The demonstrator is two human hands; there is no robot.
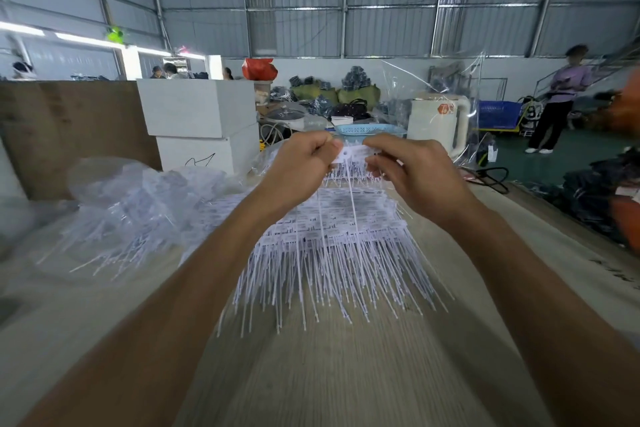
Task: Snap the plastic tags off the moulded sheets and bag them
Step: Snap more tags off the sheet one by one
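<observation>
Hands raised together above the bench in the head view: left hand (300, 166) and right hand (412, 170) each pinch an end of a white moulded plastic tag sheet (356, 153), its thin white tails hanging down between the forearms. Below them lies a fanned heap of white moulded sheets with long spiky tails (329, 239), resting on the pale wood-grain tabletop (346, 374). Left of the heap, crumpled clear plastic bags holding loose tags (131, 198) sit on the same surface. Risk, as a judgement: a careless twist could send tags flying onto the heap or floor, or the dangling tails could snag in the pile below and drag sheets along. Beyond the bench: stacked white boxes (201, 121), a light blue perforated basket (370, 130), a cream plastic kettle-like jug (438, 123). Room is a metal-roofed workshop with dark bundled goods along the far wall; a person in a purple top (564, 94) stands at right on the green floor.
</observation>
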